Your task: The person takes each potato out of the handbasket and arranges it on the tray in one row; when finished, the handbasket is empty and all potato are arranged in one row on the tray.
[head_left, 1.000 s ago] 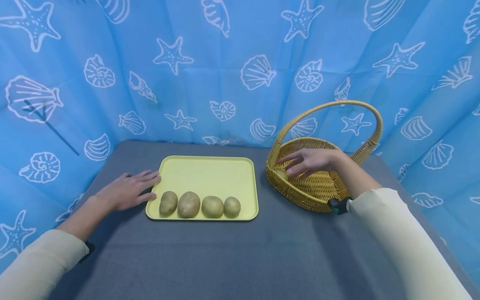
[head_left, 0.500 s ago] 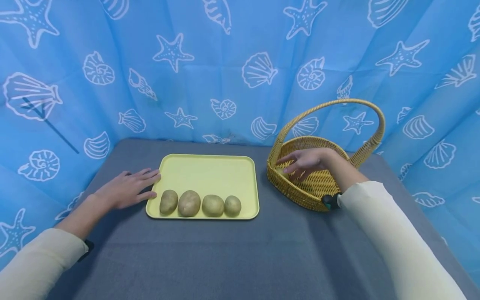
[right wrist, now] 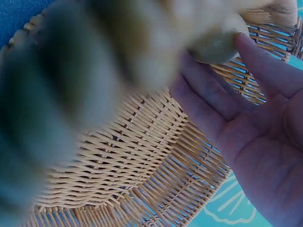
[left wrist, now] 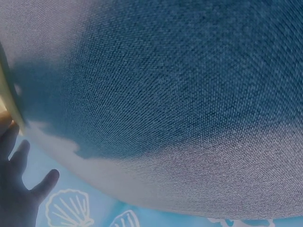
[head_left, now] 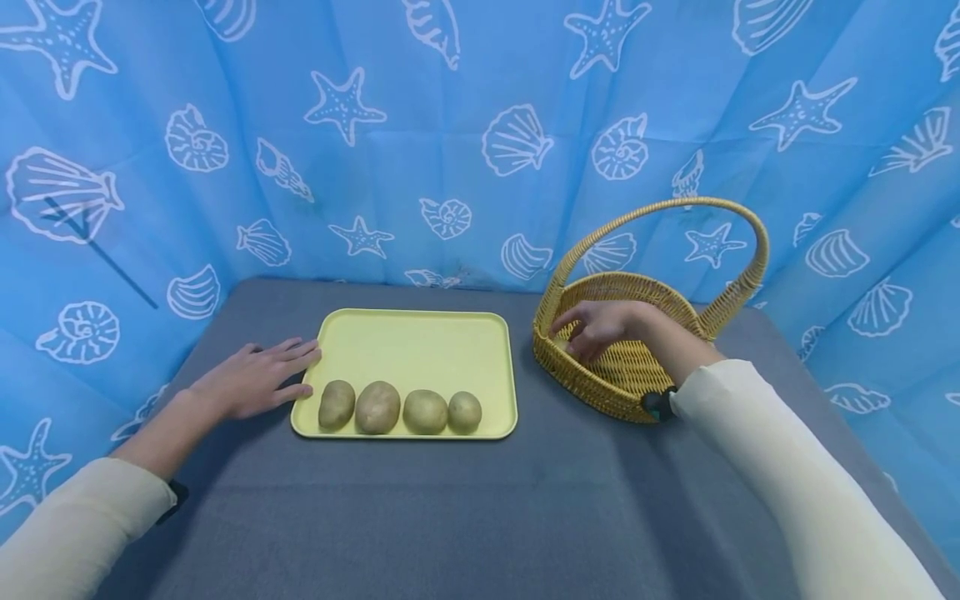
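Note:
My left hand (head_left: pixel 251 382) lies with fingers spread, its fingertips on the left rim of a pale yellow tray (head_left: pixel 416 350). Along the tray's front edge sits a row of several potatoes, among them a large one (head_left: pixel 378 407) and a small round one (head_left: pixel 465 412). Inside a woven wicker basket (head_left: pixel 630 371), my right hand (head_left: pixel 600 323) holds a potato (right wrist: pixel 215 47) near the left wall. In the right wrist view the thumb presses one side of this potato and the fingers reach round the other. From the head, the hand hides most of it.
The basket's tall arched handle (head_left: pixel 667 207) rises above my right wrist. A grey cloth (head_left: pixel 450 517) covers the table. Behind it hangs a blue curtain (head_left: pixel 420 108) with white shells and starfish.
My right hand has lowered slightly into the basket, and its fingers have closed round the potato there. My left hand has kept its place on the tray rim.

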